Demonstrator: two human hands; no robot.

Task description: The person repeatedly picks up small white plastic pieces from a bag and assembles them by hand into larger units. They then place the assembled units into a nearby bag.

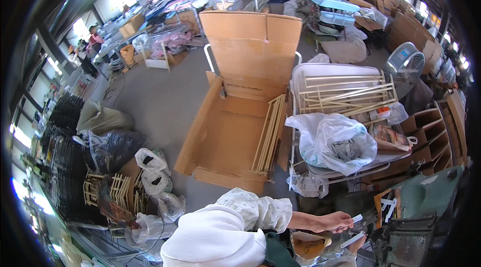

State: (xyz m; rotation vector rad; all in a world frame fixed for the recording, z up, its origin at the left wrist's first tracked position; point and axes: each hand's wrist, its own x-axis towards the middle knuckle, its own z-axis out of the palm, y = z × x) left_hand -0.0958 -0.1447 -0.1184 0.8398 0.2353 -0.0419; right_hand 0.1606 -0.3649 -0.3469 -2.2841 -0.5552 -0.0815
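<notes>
My left hand [337, 222] comes in from a patterned light sleeve [255, 209] and is closed on a small white plastic piece [357, 218]. Just below it, my right hand [358, 244] is partly visible and pinches a longer white plastic strip [352, 240]. Its wrist and arm are mostly out of sight. Both hands are beside a green machine [428, 192] at the lower right. Several white plastic pieces [389, 209] lie on the machine next to the hands. Under my left forearm is a yellow-brown bag or pouch [308, 248].
An open cardboard box [225, 136] stands ahead, cream-coloured rods [267, 139] along its right side. To its right, a table [325, 70] bears cream racks [345, 94] and a white plastic bag [333, 136] of small pieces. A fan [405, 59] stands behind. Bags [153, 171] sit at left.
</notes>
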